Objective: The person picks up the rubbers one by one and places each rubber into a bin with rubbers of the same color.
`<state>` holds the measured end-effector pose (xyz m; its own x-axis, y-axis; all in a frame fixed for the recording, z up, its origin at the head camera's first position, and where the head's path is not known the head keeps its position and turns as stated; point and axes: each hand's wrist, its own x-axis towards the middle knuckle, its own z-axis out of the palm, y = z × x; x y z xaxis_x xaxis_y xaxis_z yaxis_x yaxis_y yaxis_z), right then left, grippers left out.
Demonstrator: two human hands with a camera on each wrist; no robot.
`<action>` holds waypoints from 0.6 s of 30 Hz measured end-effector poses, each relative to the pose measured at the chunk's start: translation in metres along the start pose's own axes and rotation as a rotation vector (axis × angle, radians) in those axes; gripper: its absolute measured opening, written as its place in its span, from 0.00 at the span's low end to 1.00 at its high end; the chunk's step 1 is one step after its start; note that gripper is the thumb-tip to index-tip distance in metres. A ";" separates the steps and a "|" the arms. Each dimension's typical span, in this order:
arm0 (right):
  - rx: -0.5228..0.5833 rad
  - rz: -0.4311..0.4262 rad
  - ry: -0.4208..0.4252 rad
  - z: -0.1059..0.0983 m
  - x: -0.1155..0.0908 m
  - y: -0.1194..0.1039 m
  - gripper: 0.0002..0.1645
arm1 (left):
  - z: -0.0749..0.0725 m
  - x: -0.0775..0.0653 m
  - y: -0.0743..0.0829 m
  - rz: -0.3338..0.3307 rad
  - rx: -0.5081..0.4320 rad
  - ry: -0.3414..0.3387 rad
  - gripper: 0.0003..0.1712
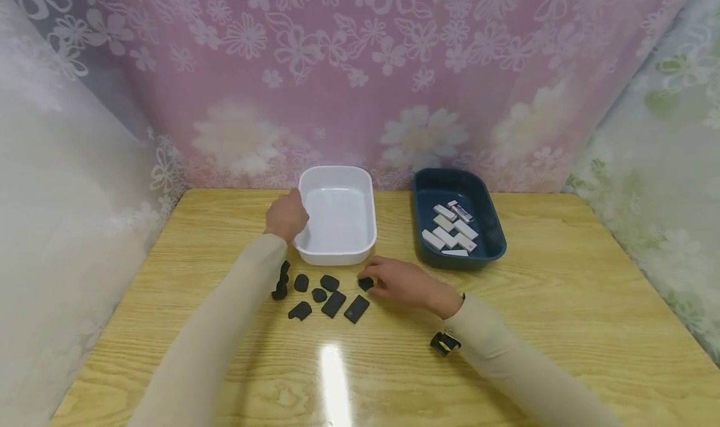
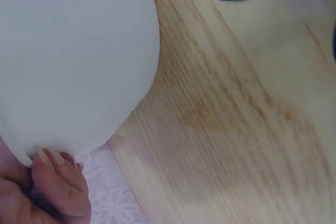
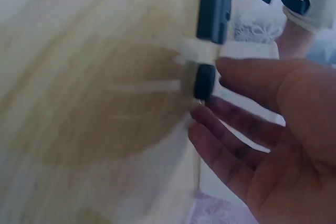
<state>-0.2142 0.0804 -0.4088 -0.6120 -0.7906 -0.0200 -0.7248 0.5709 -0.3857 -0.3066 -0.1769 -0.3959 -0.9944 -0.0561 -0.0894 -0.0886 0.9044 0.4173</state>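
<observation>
My left hand point(image 1: 287, 216) grips the left rim of a white plastic tub point(image 1: 335, 257); in the left wrist view its fingertips point(image 2: 62, 166) curl over the tub's edge. Close in front of the tub, my right hand point(image 1: 406, 283) has thumb and fingers around a small black block point(image 1: 365, 284). The right wrist view shows that black block point(image 3: 205, 81) between thumb and fingertips, low over the table. Several more black pieces lie to its left, among them a rectangular block point(image 1: 357, 309), a rounded piece point(image 1: 301, 282) and a notched piece point(image 1: 300, 311).
A dark blue tub point(image 1: 461, 262) stands to the right of the white one, with several white erasers point(image 1: 444, 222) inside. Both tubs are on a wood-grain table point(image 1: 540, 327), near a pink flowered curtain point(image 1: 349, 102) at the back.
</observation>
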 end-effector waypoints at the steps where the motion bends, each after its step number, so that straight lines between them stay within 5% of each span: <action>1: -0.021 -0.001 0.006 0.002 0.001 -0.001 0.17 | 0.000 0.000 0.000 -0.004 0.000 0.003 0.24; 10: -0.039 -0.033 0.055 0.008 0.006 -0.004 0.13 | 0.003 -0.001 0.002 0.017 0.013 0.041 0.23; 18: 0.141 -0.046 0.014 -0.013 0.002 -0.008 0.15 | 0.001 0.001 0.002 0.003 0.047 0.049 0.22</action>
<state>-0.2138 0.0773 -0.3939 -0.5841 -0.8116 0.0130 -0.7012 0.4964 -0.5118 -0.3074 -0.1747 -0.3964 -0.9964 -0.0728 -0.0428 -0.0835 0.9235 0.3744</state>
